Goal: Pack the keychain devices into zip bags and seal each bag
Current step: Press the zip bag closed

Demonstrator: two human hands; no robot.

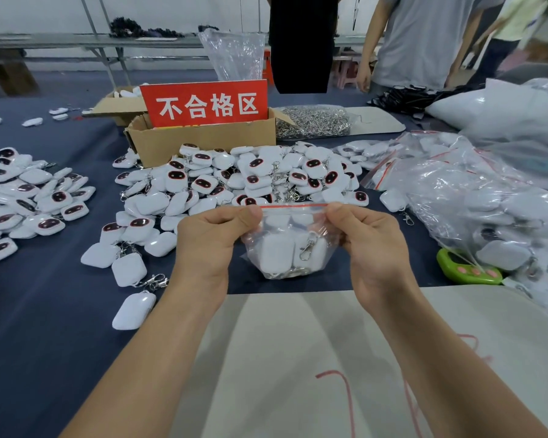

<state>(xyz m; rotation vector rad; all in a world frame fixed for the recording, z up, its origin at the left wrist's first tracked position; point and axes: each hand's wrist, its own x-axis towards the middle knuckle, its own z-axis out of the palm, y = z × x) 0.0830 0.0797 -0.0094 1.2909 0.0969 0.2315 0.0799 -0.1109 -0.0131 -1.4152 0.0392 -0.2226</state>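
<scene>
Both hands are holding the zip bag (285,248) just above the worktop (45,311). The left hand (215,235) pinches one end of the red zip strip (293,206) and the right hand (370,238) pinches the other. The white keychain devices (276,251) sit low inside, with a metal clip (307,248) poking up. Risk imo: only the ends get pressed, so the middle could end up unsealed, or the clip snags the track. If it slips, it lands by the loose pile (234,178) behind.

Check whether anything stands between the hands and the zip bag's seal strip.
Nothing visible does. The left hand and right hand pinch the two ends of the zip bag at its red seal strip, held above the table. The keychain devices sit low inside, below the strip, not across it.
</scene>
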